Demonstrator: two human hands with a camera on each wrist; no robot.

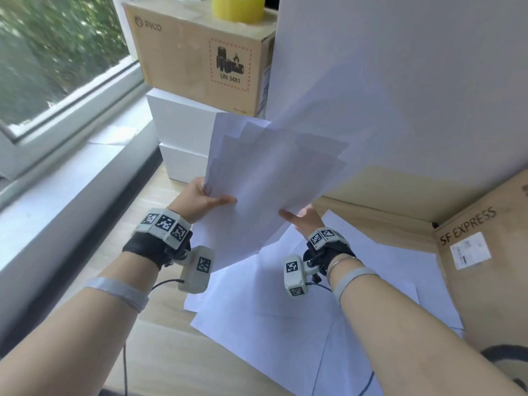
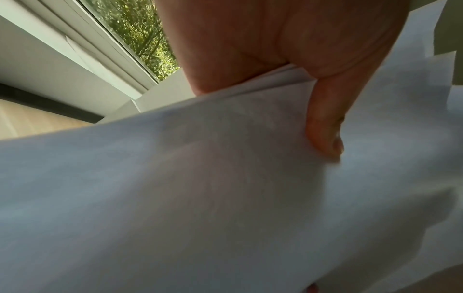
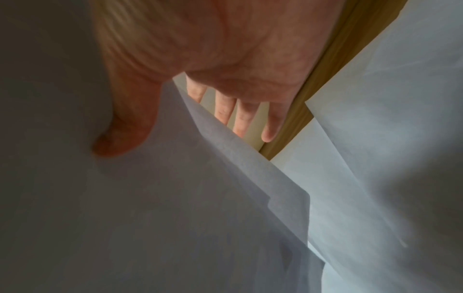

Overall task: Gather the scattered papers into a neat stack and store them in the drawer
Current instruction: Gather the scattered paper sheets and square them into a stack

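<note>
A fanned, uneven bundle of white papers [image 1: 271, 178] is held up over the wooden table [image 1: 160, 352], tilted away from me. My left hand [image 1: 205, 200] pinches its left edge, thumb on top [image 2: 323, 136] and fingers hidden under the sheets [image 2: 225, 178]. At the lower right edge my right hand [image 1: 300, 218] holds the bundle, its thumb [image 3: 117, 142] pressed on the near face [image 3: 175, 218] and its straight fingers [image 3: 245, 119] behind. Several loose sheets [image 1: 285, 310] lie overlapping on the table beneath. I can make out no drawer.
A PICO cardboard box [image 1: 200, 52] stands on stacked white boxes [image 1: 183, 138] at the back, with a yellow container [image 1: 237, 7] on top. An SF Express box [image 1: 485, 267] stands at the right. A window sill [image 1: 57, 172] runs along the left. A white panel [image 1: 400, 81] rises behind.
</note>
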